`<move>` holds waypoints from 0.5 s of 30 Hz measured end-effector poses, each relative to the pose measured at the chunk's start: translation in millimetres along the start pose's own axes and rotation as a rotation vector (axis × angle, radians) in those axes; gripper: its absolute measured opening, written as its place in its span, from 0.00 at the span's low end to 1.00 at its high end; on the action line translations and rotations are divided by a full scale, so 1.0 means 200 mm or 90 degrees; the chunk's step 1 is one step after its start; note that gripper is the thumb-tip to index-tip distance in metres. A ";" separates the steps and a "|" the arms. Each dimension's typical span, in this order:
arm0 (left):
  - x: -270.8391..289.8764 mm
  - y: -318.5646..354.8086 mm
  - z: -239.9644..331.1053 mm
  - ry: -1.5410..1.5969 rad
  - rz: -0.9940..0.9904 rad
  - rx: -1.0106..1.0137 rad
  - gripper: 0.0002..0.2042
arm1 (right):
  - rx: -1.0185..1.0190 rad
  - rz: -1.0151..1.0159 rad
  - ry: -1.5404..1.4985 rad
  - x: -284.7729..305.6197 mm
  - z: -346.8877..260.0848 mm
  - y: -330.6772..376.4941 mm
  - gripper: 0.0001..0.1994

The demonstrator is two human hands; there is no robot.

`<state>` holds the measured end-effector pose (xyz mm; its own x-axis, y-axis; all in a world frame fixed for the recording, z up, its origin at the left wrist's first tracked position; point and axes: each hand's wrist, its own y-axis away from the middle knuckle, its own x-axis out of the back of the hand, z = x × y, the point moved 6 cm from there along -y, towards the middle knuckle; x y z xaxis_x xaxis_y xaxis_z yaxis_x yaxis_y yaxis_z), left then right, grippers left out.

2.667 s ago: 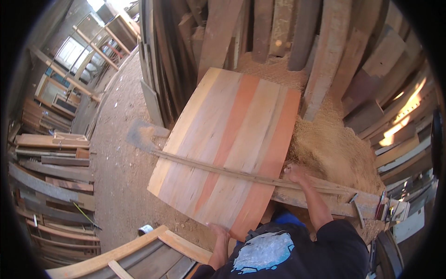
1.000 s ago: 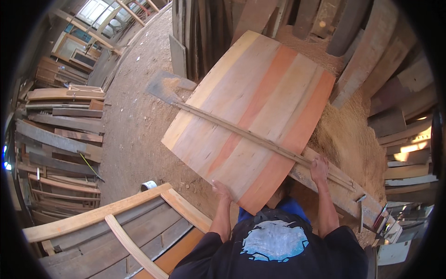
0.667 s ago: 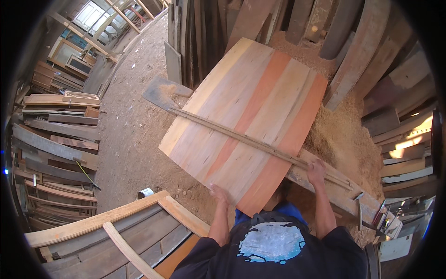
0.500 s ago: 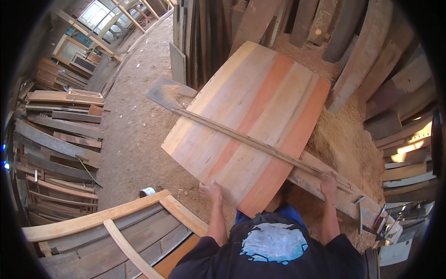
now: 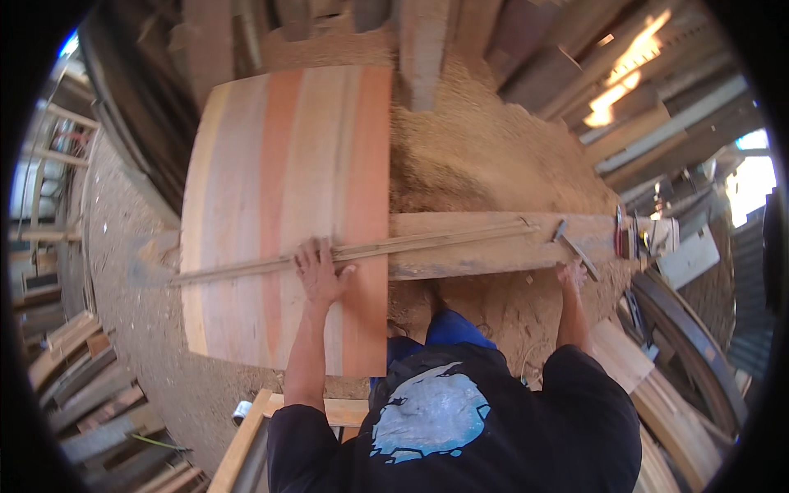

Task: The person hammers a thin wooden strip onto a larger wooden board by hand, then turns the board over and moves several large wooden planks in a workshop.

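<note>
A wide panel [image 5: 320, 156] of pale and reddish boards lies across a long wooden bench plank [image 5: 460, 263]. Thin wooden strips [image 5: 427, 240] run over both, from the panel's left side out along the plank. My left hand [image 5: 322, 275] rests flat on the panel with fingers spread, its fingertips over the strips. Beside the plank's near edge is my right hand [image 5: 571, 277], fingers loosely apart and slightly blurred, close to the handle of a hammer [image 5: 579, 249] lying on the plank. No grip on the hammer can be made out.
Small tools [image 5: 637, 238] sit at the plank's right end. Sawdust [image 5: 485, 156] covers the ground beyond it. Boards [image 5: 427, 49] lean at the back, and stacked lumber [image 5: 107, 411] lies at lower left. A wooden frame [image 5: 246, 444] is near my left side.
My view has turned to the right. My left hand has gone from the panel's near edge onto its face at the strips. My right hand has left the strips and moved toward the hammer.
</note>
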<state>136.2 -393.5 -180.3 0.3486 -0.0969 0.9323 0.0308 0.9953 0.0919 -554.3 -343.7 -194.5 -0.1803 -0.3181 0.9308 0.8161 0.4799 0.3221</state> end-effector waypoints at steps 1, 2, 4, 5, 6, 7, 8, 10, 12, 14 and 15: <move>-0.03 0.00 0.00 -0.047 0.014 0.028 0.41 | -0.014 -0.020 -0.016 -0.02 0.04 -0.02 0.39; -0.03 -0.01 0.00 -0.096 0.030 0.054 0.40 | -0.038 -0.026 -0.020 -0.05 0.09 -0.04 0.39; -0.05 -0.03 0.01 -0.094 0.009 0.035 0.38 | -0.029 0.007 -0.018 -0.08 0.15 -0.07 0.39; -0.04 -0.03 0.00 -0.091 0.003 0.036 0.37 | -0.042 0.000 -0.021 -0.11 0.17 -0.10 0.39; -0.05 -0.03 0.01 -0.095 -0.004 0.025 0.37 | -0.028 0.027 0.007 -0.11 0.17 -0.13 0.39; -0.04 -0.03 -0.01 -0.107 -0.002 0.030 0.36 | -0.014 0.052 0.034 -0.11 0.16 -0.15 0.39; -0.04 -0.02 -0.02 -0.118 -0.001 0.035 0.36 | -0.026 0.045 0.031 -0.11 0.16 -0.19 0.39; -0.05 -0.04 -0.02 -0.114 -0.026 0.037 0.36 | 0.035 0.041 0.048 -0.09 0.12 -0.29 0.37; -0.03 -0.07 0.04 -0.196 -0.147 0.140 0.39 | 0.056 0.008 0.081 -0.05 0.09 -0.32 0.34; 0.02 -0.22 0.37 -0.185 -0.186 0.070 0.42 | 0.077 -0.024 0.119 -0.05 0.11 -0.35 0.32; -0.02 -0.30 0.55 -0.173 -0.217 0.010 0.46 | 0.088 -0.005 0.118 -0.05 0.11 -0.37 0.28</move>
<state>30.3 -452.4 -150.2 0.0619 -0.4190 0.9059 0.0868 0.9064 0.4134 -625.8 -357.8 -223.3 -0.0719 -0.4602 0.8849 0.7301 0.5802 0.3611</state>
